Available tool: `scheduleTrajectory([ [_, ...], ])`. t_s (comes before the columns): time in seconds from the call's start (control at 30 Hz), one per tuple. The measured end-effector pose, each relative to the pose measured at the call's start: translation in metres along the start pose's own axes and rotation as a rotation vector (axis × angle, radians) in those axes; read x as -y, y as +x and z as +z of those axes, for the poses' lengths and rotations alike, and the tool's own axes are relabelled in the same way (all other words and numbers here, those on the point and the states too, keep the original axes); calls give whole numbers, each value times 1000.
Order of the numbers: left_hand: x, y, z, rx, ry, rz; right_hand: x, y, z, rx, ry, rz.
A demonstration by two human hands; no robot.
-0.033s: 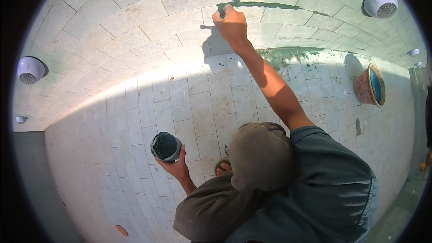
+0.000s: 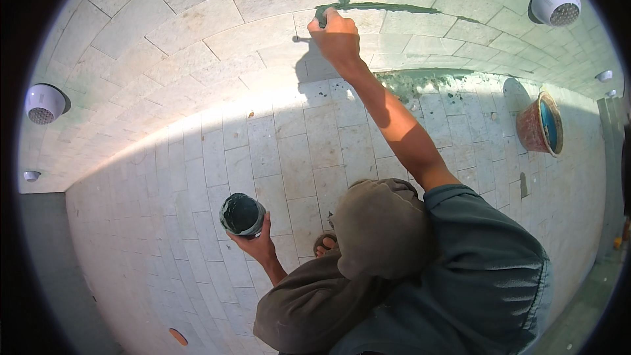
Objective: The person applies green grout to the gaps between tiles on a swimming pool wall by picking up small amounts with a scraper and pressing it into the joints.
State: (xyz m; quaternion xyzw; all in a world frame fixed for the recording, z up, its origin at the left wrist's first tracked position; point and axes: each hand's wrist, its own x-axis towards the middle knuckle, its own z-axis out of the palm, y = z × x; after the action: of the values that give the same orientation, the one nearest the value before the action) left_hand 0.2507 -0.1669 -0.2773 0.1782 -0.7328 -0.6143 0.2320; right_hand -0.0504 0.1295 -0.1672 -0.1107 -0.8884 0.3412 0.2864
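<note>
My left hand is wrapped round a small round tub, held above the floor at left of my knees. Dark green paste coats the tub's inner wall. Up at the pale tiled wall, my right hand is closed, its fingertips pressed at a tile joint. Something dark shows at those fingertips, too hidden to name; the hand's shadow has a thin stick-like end. Dark green grout fills the joint running right from my fingers, and more is smeared round the tile above.
A worn reddish bucket with a blue inside stands at right by the wall. White round fixtures jut from the wall at both sides. Green splashes dot the tiled floor under the wall. An orange oval piece lies at lower left.
My right hand has shifted very slightly left along the joint. The left hand and the tub are where they were.
</note>
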Motion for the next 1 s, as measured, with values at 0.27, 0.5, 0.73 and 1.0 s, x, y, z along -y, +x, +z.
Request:
scheduleTrajectory([
  [0.27,-8,0,4,3,69,14,-18,-21,-19,45,222,-16],
  [0.5,-12,-2,18,6,52,-26,-56,-9,-37,29,281,-13],
  [0.73,-22,-2,32,84,146,-25,-67,-14,-47,-98,359,48],
  [1.0,-13,7,52,102,111,-25,-47,-22,-14,-100,345,-107],
])
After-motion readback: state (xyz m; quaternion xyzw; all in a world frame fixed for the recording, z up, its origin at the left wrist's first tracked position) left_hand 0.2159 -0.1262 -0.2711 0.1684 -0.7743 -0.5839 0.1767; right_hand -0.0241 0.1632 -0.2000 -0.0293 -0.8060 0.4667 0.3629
